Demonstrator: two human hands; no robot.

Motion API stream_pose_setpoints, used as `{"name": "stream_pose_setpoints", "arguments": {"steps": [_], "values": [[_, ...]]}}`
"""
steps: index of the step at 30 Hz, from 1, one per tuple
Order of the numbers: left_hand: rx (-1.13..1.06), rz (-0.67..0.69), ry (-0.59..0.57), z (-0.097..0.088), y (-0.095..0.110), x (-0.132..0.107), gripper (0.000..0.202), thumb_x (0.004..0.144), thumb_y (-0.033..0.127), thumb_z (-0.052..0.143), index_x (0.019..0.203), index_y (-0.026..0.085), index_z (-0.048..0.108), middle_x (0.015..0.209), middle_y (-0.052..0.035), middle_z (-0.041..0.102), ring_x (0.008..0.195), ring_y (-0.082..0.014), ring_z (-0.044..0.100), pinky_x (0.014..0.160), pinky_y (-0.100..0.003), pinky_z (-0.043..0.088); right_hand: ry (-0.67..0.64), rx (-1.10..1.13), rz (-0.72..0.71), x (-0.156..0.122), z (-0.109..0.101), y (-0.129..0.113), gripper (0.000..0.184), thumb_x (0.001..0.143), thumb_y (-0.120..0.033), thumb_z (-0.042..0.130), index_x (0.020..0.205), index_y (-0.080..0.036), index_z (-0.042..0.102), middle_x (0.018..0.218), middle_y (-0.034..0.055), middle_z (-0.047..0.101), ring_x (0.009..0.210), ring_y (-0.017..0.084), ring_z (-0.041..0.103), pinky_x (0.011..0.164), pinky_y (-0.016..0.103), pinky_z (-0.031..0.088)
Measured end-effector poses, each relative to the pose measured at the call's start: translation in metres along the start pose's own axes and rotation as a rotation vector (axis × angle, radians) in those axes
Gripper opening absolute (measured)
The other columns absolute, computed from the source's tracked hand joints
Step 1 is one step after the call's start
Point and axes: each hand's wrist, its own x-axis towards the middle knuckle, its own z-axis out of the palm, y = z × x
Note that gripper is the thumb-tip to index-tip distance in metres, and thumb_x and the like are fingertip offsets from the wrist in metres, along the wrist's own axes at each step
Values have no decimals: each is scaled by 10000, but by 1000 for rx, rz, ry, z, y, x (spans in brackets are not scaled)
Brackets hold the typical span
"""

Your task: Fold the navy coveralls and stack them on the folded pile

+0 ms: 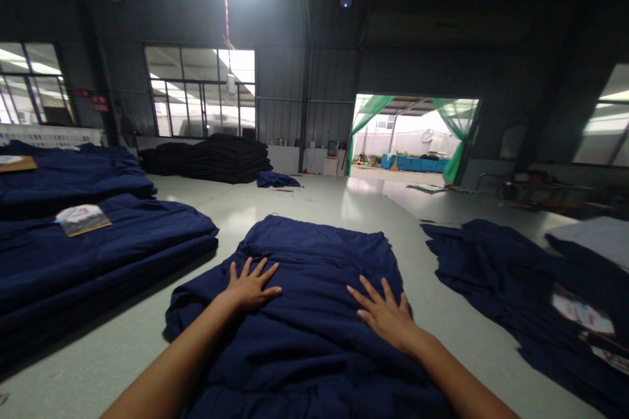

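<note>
A dark blue cloth (pixel 314 255) lies spread in a rumpled heap on the grey floor right in front of me. My left hand (pixel 251 285) rests flat on its left part, fingers spread apart. On its right part my right hand (pixel 383 314) lies flat too, with the fingers stretched forward. Neither hand holds anything; both press on the cloth's top surface.
A tall stack of folded blue cloth (pixel 98 242) with a paper card (pixel 82 218) on top stands at the left. More loose blue cloth (pixel 496 275) lies on the floor at the right. A dark pile (pixel 221 158) sits by the far windows; an open doorway (pixel 413 137) is beyond.
</note>
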Motion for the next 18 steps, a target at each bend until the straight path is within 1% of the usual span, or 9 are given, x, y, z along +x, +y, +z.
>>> {"name": "stream_pose_setpoints", "arguments": {"steps": [3,6,8,10,12,13,15,16,18], "values": [[-13,13,-58,-4,-2,-1,861,640,810,293,1381,406,123,1490,-12,39,1317,-404,-63,931,-693,-84,-46,75,-42,-2,-4,6,520,857,-347,354,1327,-498,189,1484,-88,15,1322,356,-41,986,663,56],[-20,32,-129,-9,-3,-4,990,555,819,411,1387,390,90,1486,-26,-12,1306,-412,-104,919,-699,-95,-109,142,-90,-3,-9,13,564,833,-325,388,1343,-466,191,1485,-70,-6,1324,329,-66,1004,635,62],[-23,38,-140,-13,-2,-6,1017,538,815,435,1390,378,95,1486,-35,-13,1305,-414,-106,917,-699,-100,-120,125,-66,-4,-14,13,595,814,-328,423,1351,-448,193,1485,-53,-16,1321,330,-83,999,642,69],[-19,49,-129,-18,-3,-8,991,551,805,436,1389,374,129,1488,-45,20,1311,-411,-83,910,-701,-111,-86,74,2,-11,-19,5,625,798,-320,455,1354,-440,194,1486,-35,-21,1312,355,-88,977,671,72],[-4,61,-130,-26,-6,-10,936,578,787,434,1380,373,187,1486,-58,57,1317,-412,-54,882,-722,-119,-60,63,41,-22,-26,-10,611,809,-371,450,1354,-447,184,1486,-21,-24,1297,405,-69,938,712,89],[8,66,-136,-30,-8,-12,907,591,778,432,1374,372,216,1485,-62,66,1318,-414,-49,865,-734,-121,-72,90,32,-30,-28,-19,591,821,-435,423,1354,-457,168,1486,-19,-26,1288,432,-51,911,734,110],[33,42,-147,-39,-12,-16,883,593,769,441,1362,380,249,1486,-52,43,1310,-430,-73,838,-758,-110,-159,173,-35,-45,-30,-39,608,804,-593,359,1350,-476,119,1486,-17,-15,1270,479,-10,858,766,151],[41,8,-158,-43,-14,-18,893,578,771,455,1358,391,247,1486,-35,18,1299,-444,-97,831,-769,-94,-209,186,-57,-51,-28,-47,636,777,-646,354,1345,-485,116,1486,-21,-7,1261,494,-13,838,781,141],[37,-75,-201,-45,-17,-21,938,538,777,486,1358,419,205,1483,5,-27,1273,-474,-144,813,-794,-47,-271,155,-56,-55,-22,-60,691,727,-699,383,1336,-495,126,1484,-33,-19,1248,508,-61,819,801,75]]}}
